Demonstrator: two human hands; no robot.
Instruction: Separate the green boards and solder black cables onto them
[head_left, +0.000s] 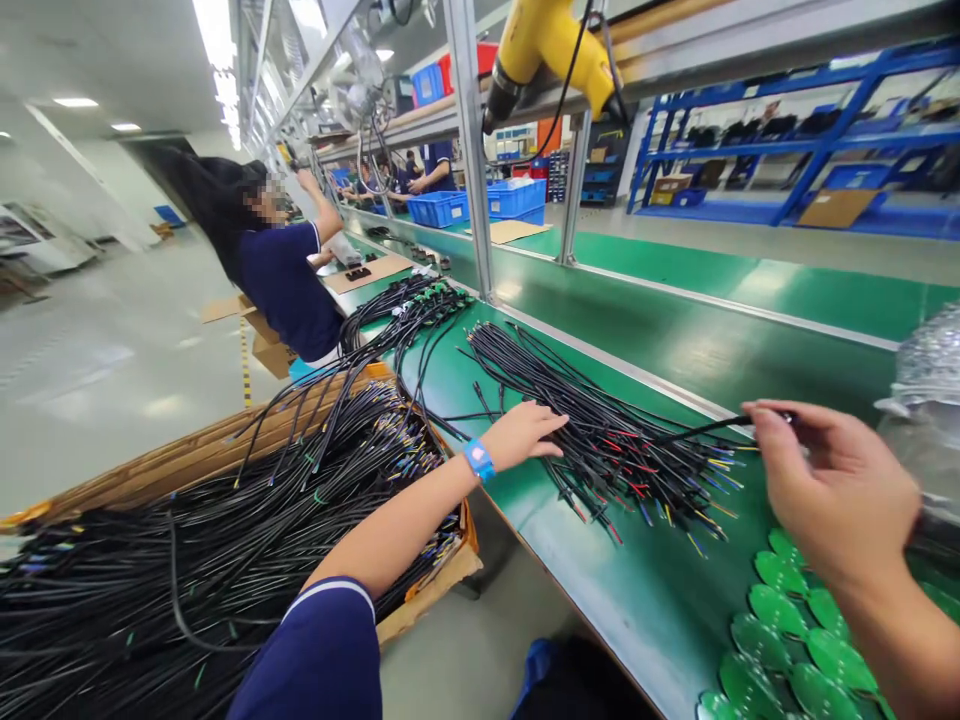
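Observation:
My left hand (525, 435) reaches over the near side of a pile of black cables (592, 415), fingers stretched out, and I cannot tell whether they touch it. Stripped coloured wire ends, red, blue, yellow and white, stick out of the pile's right end. At the right, my right hand (836, 490) pinches the end of one black cable (701, 430) between thumb and fingers. That cable runs left into the pile. Below my right hand, several round green circuit boards (776, 610) lie in rows on the green bench (637, 600).
A large cardboard box (431, 600) full of black cables stands left of the bench. More cables with green parts (427, 300) lie further along. A yellow power tool (544, 50) hangs overhead beside a metal post (471, 150). A co-worker (281, 260) works at the left.

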